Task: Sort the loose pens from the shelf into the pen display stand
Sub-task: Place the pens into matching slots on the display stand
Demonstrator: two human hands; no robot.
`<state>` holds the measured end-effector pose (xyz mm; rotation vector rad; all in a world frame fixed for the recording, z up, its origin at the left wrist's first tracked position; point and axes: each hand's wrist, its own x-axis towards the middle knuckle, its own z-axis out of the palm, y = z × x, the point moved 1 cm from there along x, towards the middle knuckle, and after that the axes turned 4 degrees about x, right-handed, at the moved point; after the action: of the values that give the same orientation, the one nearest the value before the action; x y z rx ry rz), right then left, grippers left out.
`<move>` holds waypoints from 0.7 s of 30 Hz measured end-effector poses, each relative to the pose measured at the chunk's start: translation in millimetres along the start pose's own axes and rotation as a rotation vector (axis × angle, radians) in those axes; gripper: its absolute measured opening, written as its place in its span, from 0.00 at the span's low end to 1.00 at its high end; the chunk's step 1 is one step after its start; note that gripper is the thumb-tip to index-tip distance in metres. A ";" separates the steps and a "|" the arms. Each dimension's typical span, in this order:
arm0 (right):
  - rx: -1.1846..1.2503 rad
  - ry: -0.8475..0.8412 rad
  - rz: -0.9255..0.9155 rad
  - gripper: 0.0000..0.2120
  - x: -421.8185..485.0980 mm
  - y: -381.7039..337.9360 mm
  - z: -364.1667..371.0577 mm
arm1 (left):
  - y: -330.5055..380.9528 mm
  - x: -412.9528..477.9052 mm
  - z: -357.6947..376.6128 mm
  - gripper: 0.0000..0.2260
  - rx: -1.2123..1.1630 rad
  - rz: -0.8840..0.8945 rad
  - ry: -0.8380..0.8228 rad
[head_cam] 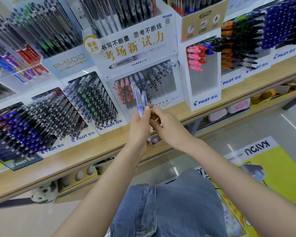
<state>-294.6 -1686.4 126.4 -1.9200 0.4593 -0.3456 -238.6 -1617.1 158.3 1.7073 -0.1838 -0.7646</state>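
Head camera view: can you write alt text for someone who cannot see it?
A person's left hand grips two clear blue pens upright before a white Pilot pen display stand on a wooden shelf. The right hand reaches in beside them.

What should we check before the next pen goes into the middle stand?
1. Left hand grips the pens: ok, two held upright.
2. Pen colour known: ok for the taller one, which has a blue grip; cannot tell for the shorter one.
3. Blue row in the display stand located: ok, right behind the pens.
4. Free slots: ok, the stand's right side is empty.
5. Right hand has a pen pinched: cannot tell, its fingertips are hidden beside the left hand.
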 end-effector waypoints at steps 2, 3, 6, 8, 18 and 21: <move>0.061 -0.011 0.058 0.06 -0.3 -2.1 -2.0 | 2.9 -2.3 -0.3 0.10 0.014 0.019 -0.035; 0.105 -0.014 0.090 0.06 -0.7 -3.5 -3.3 | 3.9 -2.8 -0.7 0.10 0.014 0.020 -0.057; 0.188 0.003 0.157 0.06 -2.5 -6.0 -8.7 | 8.5 -7.1 0.4 0.08 0.021 0.031 -0.130; 0.185 0.054 0.155 0.05 -4.3 -7.6 -15.6 | 8.4 -8.9 2.2 0.09 0.032 0.057 -0.137; 0.299 0.180 0.201 0.07 -10.3 -3.8 -53.5 | -5.4 -2.5 3.0 0.10 0.205 -0.098 -0.220; 0.267 0.244 0.192 0.02 -12.1 -5.3 -71.8 | -1.9 1.1 6.1 0.12 0.189 -0.114 -0.207</move>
<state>-336.2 -1737.3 158.2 -1.5671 0.7157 -0.4921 -241.8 -1622.1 155.6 1.8268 -0.3118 -1.0375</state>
